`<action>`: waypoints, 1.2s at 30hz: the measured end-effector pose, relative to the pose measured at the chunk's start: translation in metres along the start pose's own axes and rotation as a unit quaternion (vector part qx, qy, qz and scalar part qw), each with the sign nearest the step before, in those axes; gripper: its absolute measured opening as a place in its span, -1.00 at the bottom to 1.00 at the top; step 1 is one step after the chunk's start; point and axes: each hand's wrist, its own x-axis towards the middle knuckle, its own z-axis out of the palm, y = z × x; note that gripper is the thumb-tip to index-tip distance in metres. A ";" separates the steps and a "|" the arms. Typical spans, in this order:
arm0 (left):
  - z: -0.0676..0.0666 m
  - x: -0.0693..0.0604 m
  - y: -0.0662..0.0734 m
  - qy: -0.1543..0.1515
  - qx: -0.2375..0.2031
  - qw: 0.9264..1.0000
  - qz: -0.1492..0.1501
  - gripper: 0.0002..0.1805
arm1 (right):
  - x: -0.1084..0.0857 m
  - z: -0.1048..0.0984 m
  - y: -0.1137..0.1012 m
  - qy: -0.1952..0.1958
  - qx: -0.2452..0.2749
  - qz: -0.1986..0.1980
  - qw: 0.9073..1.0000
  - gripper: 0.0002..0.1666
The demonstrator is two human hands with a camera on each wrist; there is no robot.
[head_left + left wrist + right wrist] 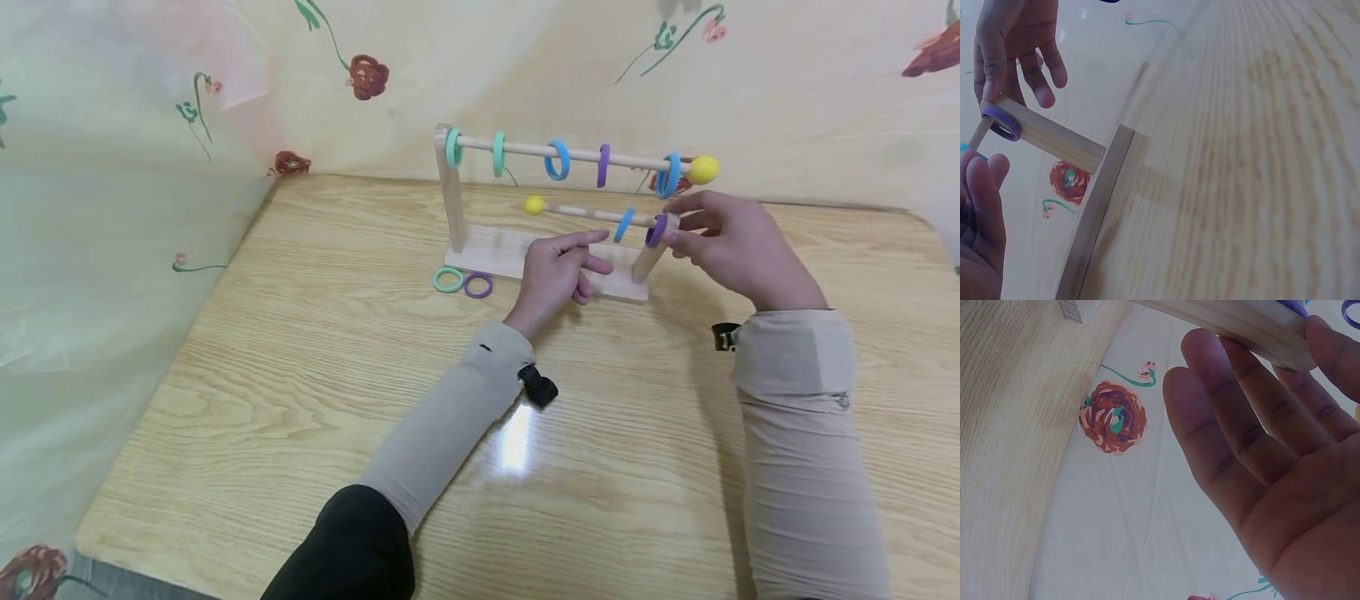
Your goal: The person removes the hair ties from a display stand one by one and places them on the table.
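Observation:
A wooden rack carries two rods with yellow end balls. On the short lower rod hang a blue ring and, against the short post, a purple ring. My right hand grips the top of that post, thumb by the purple ring and fingers behind; the right wrist view shows the post's wood between them. Just left of the blue ring is my left hand, its index finger stretched toward it. Whether that fingertip touches the ring I cannot tell.
The upper rod holds green, blue and purple rings and ends in a yellow ball. A green ring and another purple ring lie on the table before the rack base. Flowered sheeting hangs behind.

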 end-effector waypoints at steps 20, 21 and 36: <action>0.011 0.003 0.003 -0.107 0.013 0.994 0.019 -0.69 | 0.003 -0.004 0.004 -0.002 -0.005 -0.004 1.000 -0.44; 0.011 0.003 0.003 -0.108 0.014 0.994 0.019 -0.71 | 0.003 -0.004 0.004 -0.002 -0.005 -0.004 1.000 -0.44; 0.005 0.007 0.003 -0.094 -0.004 0.995 0.018 -0.73 | 0.008 -0.005 0.005 -0.008 -0.004 -0.012 1.000 -0.45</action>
